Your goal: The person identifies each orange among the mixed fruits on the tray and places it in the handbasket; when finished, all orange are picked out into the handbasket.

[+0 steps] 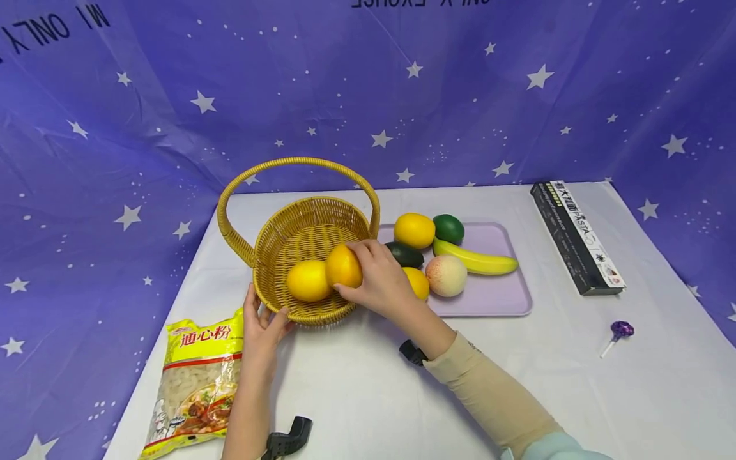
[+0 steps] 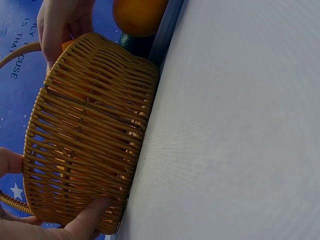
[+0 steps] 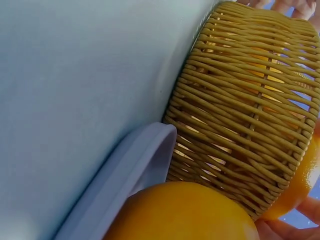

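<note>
My right hand grips an orange inside the right side of a wicker basket, beside a yellow lemon-like fruit that lies in it. In the left wrist view, that hand reaches over the rim. My left hand holds the basket at its front left, and its thumb presses the woven side. Right of the basket, a lilac tray bears a peach, a banana, a yellow fruit, another orange-yellow fruit and two green fruits.
A yellow pasta bag lies beside my left forearm. At the far right are a black-and-white pasta box and a purple lollipop. The basket's tall handle arches over its back. A starry purple cloth hangs behind the white table.
</note>
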The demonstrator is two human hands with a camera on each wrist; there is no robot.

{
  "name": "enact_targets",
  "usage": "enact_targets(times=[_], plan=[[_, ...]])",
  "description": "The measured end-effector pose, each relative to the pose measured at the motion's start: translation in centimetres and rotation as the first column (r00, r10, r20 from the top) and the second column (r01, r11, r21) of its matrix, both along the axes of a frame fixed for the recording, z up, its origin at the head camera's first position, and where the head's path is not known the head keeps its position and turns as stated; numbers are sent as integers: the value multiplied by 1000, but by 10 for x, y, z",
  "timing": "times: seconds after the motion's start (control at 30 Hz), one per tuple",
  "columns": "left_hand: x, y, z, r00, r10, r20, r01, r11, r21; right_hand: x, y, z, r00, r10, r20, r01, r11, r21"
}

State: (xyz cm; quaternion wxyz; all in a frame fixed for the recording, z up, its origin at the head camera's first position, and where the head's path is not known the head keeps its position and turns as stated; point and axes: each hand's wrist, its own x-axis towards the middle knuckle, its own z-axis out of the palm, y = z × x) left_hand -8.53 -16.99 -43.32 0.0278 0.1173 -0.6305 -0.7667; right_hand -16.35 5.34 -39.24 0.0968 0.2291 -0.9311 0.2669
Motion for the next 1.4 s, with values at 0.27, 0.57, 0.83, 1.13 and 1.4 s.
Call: enact_targets(times=[0.27,0.57,0.83,1.13,1.4], plan=[[0,-1,-2,1000,9,0,-9,1000,-8,-1,-3,-1,997,45,66,-52,993,105],[-2,0,-4,1000,7,9,-7,1000,-14,5,-6,-4,994,101,39,-106,981,163],[-1,-1,-3,1000,7,18,-7,1000,-20,8,7,4,995,92,49,-94,994,60],[-1,-2,-1,1000,3,28,-3,1000,-22,-4,53,24,996,-60,66,69,988,-136],[-1,-1,-3,1000,1,16,0,1000,-28,-36,97,18,964,-215,155,247,940,-234]])
